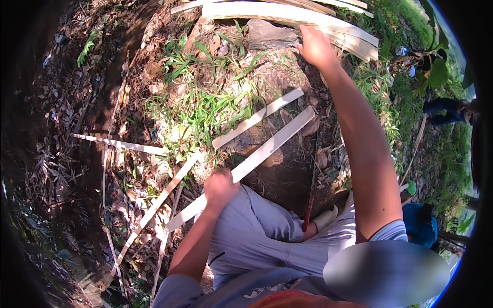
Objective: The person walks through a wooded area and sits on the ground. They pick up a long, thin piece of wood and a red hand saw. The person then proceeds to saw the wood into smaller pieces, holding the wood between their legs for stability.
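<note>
A pale wooden strip (pixel 269 150) slants beside a seated person's bent left leg (pixel 246 220), the grip of the left hand (pixel 222 187) closed around its lower part, apparently to steady it. Farther out, the right hand (pixel 316 47) (whether gripping, one cannot tell) meets stacked slats (pixel 287 11) by a grey stone (pixel 269 35), which perhaps props them off the grassy ground (pixel 205 113).

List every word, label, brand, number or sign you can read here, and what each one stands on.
Grey shirt: white marks on the front, too small and creased to read.
Blue-and-white scraps at the right: too small to tell whether anything is printed on them.
Pale wooden strip in the left hand: no lettering visible.
Piled strips by the right hand: no lettering visible.
Nothing here is legible.
</note>
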`<action>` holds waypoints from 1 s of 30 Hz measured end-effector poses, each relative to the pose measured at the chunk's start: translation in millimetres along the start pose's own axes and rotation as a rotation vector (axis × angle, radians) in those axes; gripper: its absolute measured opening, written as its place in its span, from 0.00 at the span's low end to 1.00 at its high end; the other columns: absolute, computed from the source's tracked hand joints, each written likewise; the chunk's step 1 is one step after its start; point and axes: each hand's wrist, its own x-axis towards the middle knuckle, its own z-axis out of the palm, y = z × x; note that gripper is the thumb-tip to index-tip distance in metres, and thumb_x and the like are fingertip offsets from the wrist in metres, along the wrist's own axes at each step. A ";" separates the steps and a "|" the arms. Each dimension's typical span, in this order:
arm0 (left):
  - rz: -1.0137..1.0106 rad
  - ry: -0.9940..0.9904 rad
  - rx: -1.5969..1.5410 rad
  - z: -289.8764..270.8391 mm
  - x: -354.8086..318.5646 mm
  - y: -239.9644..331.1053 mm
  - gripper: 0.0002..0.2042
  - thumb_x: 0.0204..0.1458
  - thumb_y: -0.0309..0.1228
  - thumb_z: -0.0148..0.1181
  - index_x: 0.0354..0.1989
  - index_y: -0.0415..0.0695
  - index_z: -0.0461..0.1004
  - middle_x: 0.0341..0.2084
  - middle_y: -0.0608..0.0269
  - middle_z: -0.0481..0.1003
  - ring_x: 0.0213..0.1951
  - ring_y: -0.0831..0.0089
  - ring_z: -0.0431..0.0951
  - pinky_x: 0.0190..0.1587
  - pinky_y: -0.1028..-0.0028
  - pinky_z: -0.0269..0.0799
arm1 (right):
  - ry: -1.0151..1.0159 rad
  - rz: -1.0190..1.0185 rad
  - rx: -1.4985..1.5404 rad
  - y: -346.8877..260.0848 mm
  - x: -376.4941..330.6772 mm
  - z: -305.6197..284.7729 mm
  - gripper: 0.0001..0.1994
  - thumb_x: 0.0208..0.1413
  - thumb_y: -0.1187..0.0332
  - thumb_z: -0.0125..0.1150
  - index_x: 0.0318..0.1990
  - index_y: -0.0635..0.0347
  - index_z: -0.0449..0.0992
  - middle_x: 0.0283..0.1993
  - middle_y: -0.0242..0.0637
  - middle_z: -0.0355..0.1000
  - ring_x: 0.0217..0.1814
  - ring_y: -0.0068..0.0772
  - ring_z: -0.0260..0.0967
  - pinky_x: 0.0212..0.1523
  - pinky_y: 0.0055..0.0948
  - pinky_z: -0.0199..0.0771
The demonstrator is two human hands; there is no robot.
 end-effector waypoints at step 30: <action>-0.011 0.003 0.035 8.2 1.8 3.2 0.16 0.50 0.41 0.69 0.41 0.41 0.84 0.37 0.47 0.84 0.41 0.48 0.86 0.47 0.53 0.83 | -0.217 1.316 1.302 55.0 -292.0 -77.7 0.21 0.68 0.51 0.65 0.47 0.63 0.83 0.39 0.37 0.82 0.28 0.27 0.77 0.31 0.27 0.79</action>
